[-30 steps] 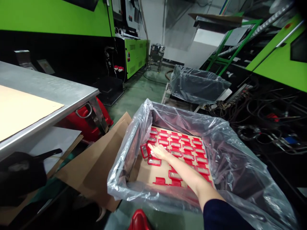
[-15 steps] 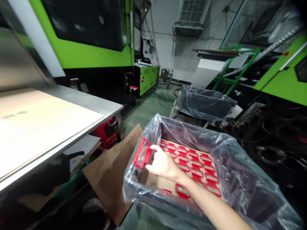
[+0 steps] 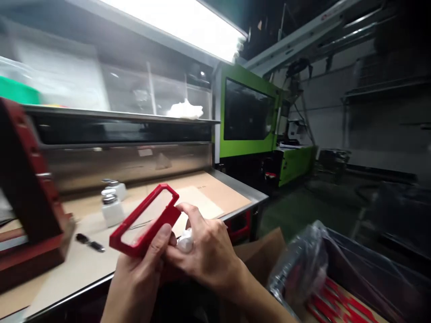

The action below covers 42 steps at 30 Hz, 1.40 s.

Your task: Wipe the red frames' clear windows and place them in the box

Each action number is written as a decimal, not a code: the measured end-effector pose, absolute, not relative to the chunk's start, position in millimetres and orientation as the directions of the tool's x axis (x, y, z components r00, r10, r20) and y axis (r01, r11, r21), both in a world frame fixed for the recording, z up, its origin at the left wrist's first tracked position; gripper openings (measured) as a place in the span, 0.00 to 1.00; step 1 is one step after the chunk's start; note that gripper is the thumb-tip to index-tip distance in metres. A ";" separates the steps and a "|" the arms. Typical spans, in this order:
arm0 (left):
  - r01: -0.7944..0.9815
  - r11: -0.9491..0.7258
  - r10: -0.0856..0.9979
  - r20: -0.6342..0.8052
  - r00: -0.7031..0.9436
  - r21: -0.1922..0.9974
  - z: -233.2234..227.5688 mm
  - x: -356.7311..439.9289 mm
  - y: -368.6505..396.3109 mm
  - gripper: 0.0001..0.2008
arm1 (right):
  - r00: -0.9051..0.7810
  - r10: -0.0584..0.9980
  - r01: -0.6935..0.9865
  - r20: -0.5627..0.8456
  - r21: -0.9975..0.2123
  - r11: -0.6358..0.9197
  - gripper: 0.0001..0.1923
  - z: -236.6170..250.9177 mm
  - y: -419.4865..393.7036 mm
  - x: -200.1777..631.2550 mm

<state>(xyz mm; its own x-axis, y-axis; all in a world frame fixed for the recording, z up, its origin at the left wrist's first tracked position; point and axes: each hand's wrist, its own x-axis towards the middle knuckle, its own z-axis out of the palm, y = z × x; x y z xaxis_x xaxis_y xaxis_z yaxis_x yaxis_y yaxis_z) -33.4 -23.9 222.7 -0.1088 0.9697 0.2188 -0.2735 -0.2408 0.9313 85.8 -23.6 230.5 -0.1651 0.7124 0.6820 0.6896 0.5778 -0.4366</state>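
Observation:
My left hand grips a red plastic frame by its lower edge, the thumb on its near side. The frame is long, has a see-through window and is tilted above the workbench. My right hand is closed around a crumpled white wipe, close beside the left fingers. Its index finger reaches to the right end of the frame. A plastic-lined bin stands at the lower right, with several red parts lying on cardboard inside.
White dispenser bottles and a dark pen-like tool are on the workbench. A dark red fixture stands at left. Beneath the lamp, a shelf holds white material. A green machine stands behind.
The view has swung left from the bin to the workbench. Earlier, one hand held a red frame at the bin's left rim; now both hands are together over the bench edge.

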 end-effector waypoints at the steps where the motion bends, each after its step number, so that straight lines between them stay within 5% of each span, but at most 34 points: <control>1: -0.271 -0.285 0.958 0.265 -0.111 0.919 232.2 -48.8 -22.4 0.16 | -0.186 0.679 0.637 0.710 -0.439 0.634 0.30 242.3 -23.5 76.0; 7: -0.166 -0.466 0.885 0.456 -0.096 0.869 300.6 -125.9 -28.1 0.13 | -0.095 0.579 0.220 0.810 -0.550 0.805 0.09 311.9 -19.2 45.6; 15: -0.058 -0.554 0.827 0.540 -0.159 0.831 363.7 -165.6 -49.7 0.16 | 0.018 0.422 -0.199 0.906 -0.411 0.890 0.07 378.1 -6.3 15.6; 23: -0.062 -0.619 0.785 0.617 -0.054 0.783 383.1 -157.6 -63.1 0.19 | 0.007 0.325 -0.152 0.946 -0.320 0.935 0.11 404.2 -18.1 8.8; 42: -0.094 -0.635 0.770 0.638 0.009 0.767 385.9 -147.0 -68.0 0.15 | -0.021 0.274 -0.073 0.962 -0.275 0.959 0.04 412.2 -21.6 10.7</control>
